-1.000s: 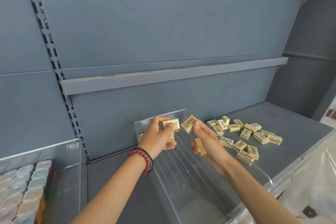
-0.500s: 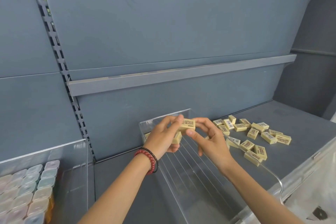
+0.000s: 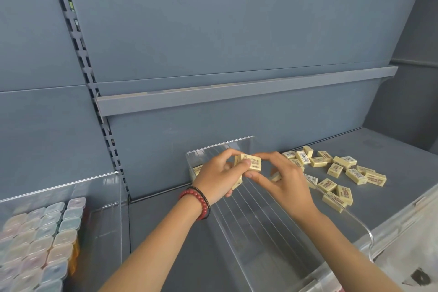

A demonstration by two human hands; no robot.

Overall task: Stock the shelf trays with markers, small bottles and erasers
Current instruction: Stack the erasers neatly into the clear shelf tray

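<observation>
Left hand [image 3: 218,178] grips eraser stack [image 3: 252,161]; right hand [image 3: 286,180] pinches same stack over clear tray [image 3: 260,232]. Tray nearly bare. Loose erasers [image 3: 336,170] on shelf [image 3: 391,149], right, not yet stocked.

Grey shelf [image 3: 391,149]: clear tray [image 3: 272,232], loose erasers [image 3: 341,173] beside it, right.

Shelf [image 3: 391,149]: grey painted metal, matt, smooth. Tray [image 3: 365,227] mid-shelf: clear plastic, glossy, with a ribbed floor. Erasers [image 3: 331,169]: cream, matt, with printed wrappers that look like paper to me. Bead bracelet [image 3: 196,199] on my left wrist: red, polished. Caps [image 3: 64,237] at the shelf's left edge: pastel plastic, satin.
</observation>
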